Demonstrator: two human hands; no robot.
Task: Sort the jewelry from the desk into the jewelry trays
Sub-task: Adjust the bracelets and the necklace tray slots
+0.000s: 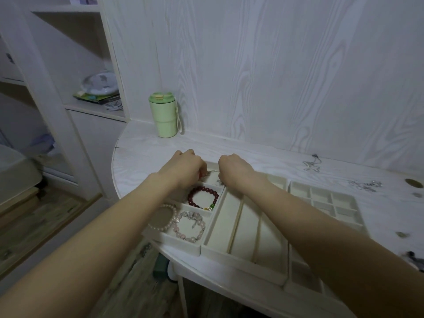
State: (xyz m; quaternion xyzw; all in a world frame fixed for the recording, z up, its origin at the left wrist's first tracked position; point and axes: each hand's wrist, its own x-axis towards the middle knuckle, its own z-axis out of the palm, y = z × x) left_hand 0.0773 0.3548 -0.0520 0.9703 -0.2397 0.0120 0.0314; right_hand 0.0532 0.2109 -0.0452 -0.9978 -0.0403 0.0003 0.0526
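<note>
Hands, yours: left hand [187, 167] and right hand [231, 167] are pinching a thin chain [212, 172], stretching it to lay flat in the tray [181, 242].

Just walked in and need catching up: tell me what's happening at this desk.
A person is sorting jewelry into white trays. Both hands, left hand and right hand, hold a thin silver chain over the far compartment of the bracelet tray. A dark red bead bracelet and two pale pink ones already sit in it. More silver pieces lie loose on the desk.
</note>
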